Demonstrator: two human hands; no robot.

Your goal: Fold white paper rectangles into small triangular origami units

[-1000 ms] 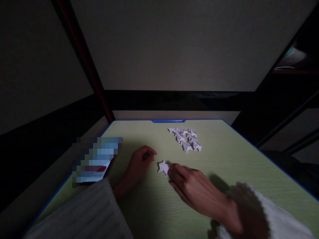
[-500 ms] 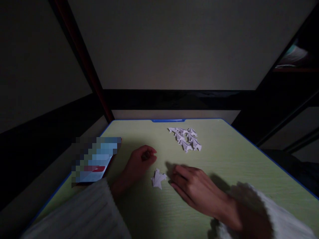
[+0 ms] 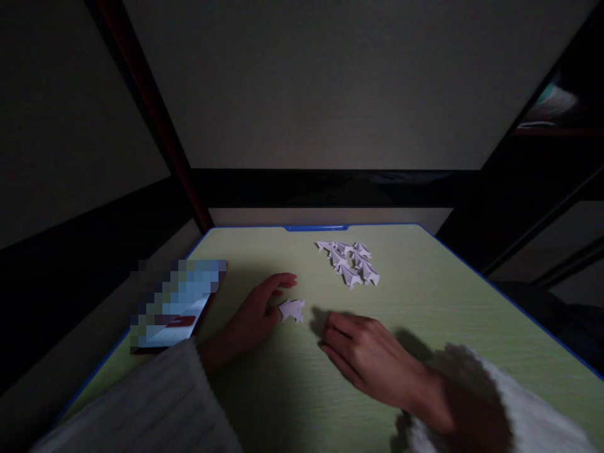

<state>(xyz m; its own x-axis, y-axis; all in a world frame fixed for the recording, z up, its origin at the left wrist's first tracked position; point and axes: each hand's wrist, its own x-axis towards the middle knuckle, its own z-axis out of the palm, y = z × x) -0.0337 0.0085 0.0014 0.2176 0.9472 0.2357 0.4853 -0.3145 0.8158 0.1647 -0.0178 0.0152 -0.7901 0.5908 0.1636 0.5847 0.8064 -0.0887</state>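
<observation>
A small white folded-paper frog (image 3: 292,309) lies on the pale yellow-green table, its pointed legs spread and its outline facing right. Just behind its left end, my left hand (image 3: 262,311) is open, with thumb and fingers apart around that side; I cannot tell whether the thumb touches the paper. To the right of the frog and apart from it, my right hand (image 3: 363,346) rests on the table with its fingers curled together. Nothing shows in those fingers, though the fingertips are partly hidden. Farther back sits a cluster of several similar paper frogs (image 3: 350,275).
A tablet-like device (image 3: 189,324) with a lit, partly pixelated screen stands at the table's left side. The table (image 3: 425,296) has a blue edge and a blue lip at the back. Behind it rises a light panel (image 3: 330,88); a dark shelf is at the upper right.
The single paper frog has shifted away from me and slightly left, and has turned to face right. My left fingers have spread from a near pinch. My right hand has barely moved.
</observation>
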